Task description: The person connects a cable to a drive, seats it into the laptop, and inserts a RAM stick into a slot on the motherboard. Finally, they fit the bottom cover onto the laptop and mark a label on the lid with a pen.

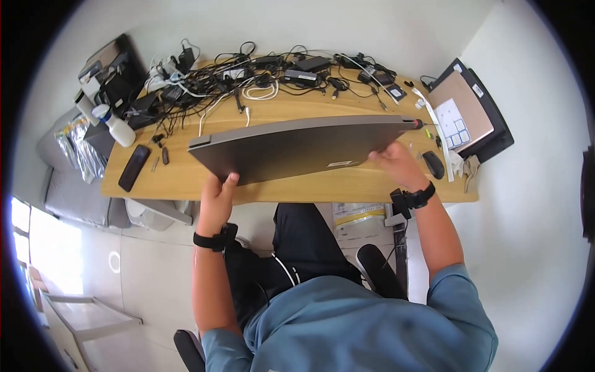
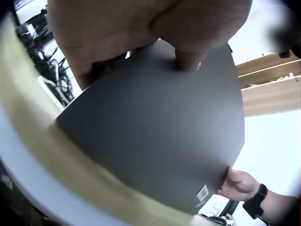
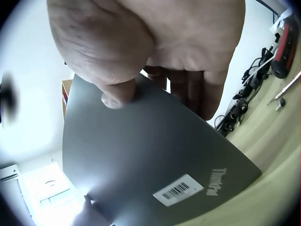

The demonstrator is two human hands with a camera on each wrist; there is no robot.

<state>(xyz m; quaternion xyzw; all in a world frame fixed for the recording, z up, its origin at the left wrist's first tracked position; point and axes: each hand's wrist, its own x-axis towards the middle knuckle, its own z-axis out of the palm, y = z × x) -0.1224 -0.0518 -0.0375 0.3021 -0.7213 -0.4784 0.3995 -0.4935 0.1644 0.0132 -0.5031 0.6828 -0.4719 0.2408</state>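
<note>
Both hands hold a closed dark grey laptop (image 1: 291, 152), tilted above the front part of the wooden desk (image 1: 279, 193). My left hand (image 1: 217, 201) grips its left end, thumb laid on the flat grey cover. At the other end my right hand (image 1: 400, 164) pinches the edge, with the thumb (image 3: 118, 94) on the cover and the other fingers behind. A white barcode label (image 3: 178, 189) and a ThinkPad logo (image 3: 216, 182) show on the cover in the right wrist view. The laptop's far side is hidden.
Tangled cables and power adapters (image 1: 300, 77) line the desk's back. A phone (image 1: 134, 168) and a white bottle (image 1: 114, 125) are at the left. At the right are a black mouse (image 1: 433, 164), a red-and-black handled tool (image 3: 285, 49) and stacked flat devices (image 1: 474, 111) against the wall.
</note>
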